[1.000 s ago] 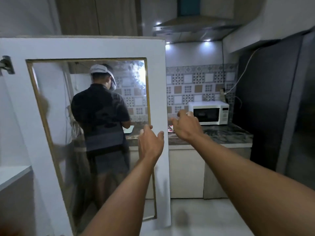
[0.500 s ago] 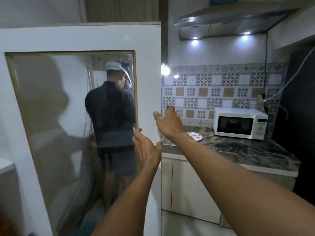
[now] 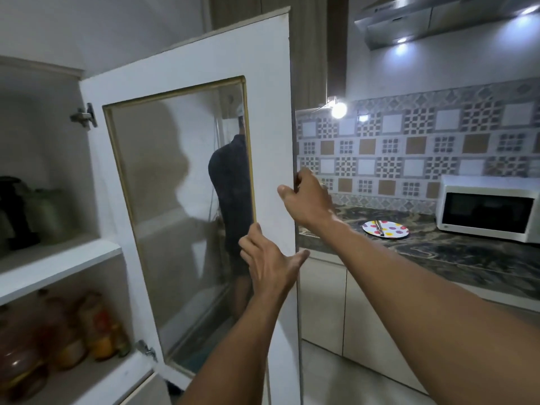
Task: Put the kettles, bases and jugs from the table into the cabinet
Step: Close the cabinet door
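The white cabinet door (image 3: 271,118) with a glass pane stands swung out in front of me. My right hand (image 3: 306,200) grips its free edge, fingers wrapped round to the far side. My left hand (image 3: 268,263) rests flat against the door's inner face just below, fingers apart. On the upper shelf (image 3: 58,264) of the cabinet at the left sit a black kettle (image 3: 16,211) and a pale green jug (image 3: 49,214). The lower shelf holds several bottles and jars (image 3: 58,337).
A marble counter (image 3: 438,258) runs along the right with a spotted plate (image 3: 385,228) and a white microwave (image 3: 488,210). Through the door's glass another person (image 3: 232,194) is visible from behind. Tiled floor (image 3: 336,375) lies below the counter units.
The view has swung left and the cabinet's shelves have come into sight. My right hand has closed on the door's edge; my left hand has settled flat on the door.
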### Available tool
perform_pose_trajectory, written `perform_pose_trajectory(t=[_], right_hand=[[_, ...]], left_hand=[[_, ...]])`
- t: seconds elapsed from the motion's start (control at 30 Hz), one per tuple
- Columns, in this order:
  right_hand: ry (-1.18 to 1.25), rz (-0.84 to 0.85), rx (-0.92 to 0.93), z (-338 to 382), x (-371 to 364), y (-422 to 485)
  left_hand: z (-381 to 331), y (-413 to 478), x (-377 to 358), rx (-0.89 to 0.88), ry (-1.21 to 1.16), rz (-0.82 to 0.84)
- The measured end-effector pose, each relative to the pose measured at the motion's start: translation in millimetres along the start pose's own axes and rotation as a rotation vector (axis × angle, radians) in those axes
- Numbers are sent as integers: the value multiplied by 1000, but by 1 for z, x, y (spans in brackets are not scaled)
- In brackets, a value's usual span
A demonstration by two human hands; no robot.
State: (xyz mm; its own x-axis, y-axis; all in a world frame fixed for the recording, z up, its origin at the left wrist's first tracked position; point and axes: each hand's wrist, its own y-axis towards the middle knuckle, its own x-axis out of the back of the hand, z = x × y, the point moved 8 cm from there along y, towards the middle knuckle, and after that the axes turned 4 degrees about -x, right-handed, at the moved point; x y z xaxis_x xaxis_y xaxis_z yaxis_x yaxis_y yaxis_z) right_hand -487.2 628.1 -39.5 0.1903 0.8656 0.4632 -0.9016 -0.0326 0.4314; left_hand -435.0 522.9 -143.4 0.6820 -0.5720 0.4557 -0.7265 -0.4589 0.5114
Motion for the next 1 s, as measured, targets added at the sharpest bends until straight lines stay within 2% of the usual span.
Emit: perform_pose_trajectory(t=[0.17, 0.5, 0.63, 0.77, 1.0], right_hand=[[-53, 30, 98, 44, -4, -61], [-117, 146, 429, 177, -52, -216], [-9, 227, 565, 233, -91, -257], [9, 304, 717, 298, -139, -288], [12, 312, 1072, 400, -223, -335]], left_hand=[[0, -42, 56, 86, 45, -114], [43, -112, 226, 69, 58, -238], [66, -134, 303, 93, 30, -262], [96, -140, 390, 157, 96, -385], [164, -137, 506, 328, 184, -609]])
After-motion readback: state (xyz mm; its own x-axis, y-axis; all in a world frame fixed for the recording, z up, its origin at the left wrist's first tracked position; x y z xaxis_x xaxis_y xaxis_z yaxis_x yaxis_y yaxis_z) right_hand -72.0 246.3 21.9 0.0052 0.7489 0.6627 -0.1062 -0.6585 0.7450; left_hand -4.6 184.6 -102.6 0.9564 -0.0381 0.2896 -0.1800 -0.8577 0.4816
